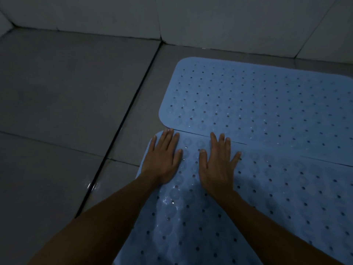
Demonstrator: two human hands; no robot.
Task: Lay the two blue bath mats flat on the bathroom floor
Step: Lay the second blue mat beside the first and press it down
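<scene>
- Head view: my left hand [162, 159] and right hand [217, 163] press flat, fingers straight, gripping nothing, on the near mat [248, 207] at its far-left corner.
- The far mat [257, 100] lies flat by the wall [210, 20], edges touching.
- Both look soft, floppy and wet-slick on the floor [66, 102]; I'd lift by a corner.

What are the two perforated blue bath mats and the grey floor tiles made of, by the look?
Near blue bath mat and far blue bath mat: likely soft rubber or PVC, matte; thin, rows of punched holes, round suction-cup bumps showing through.
Grey floor tiles: probably ceramic or porcelain, semi-gloss; dark grout lines, faint wet sheen.
</scene>
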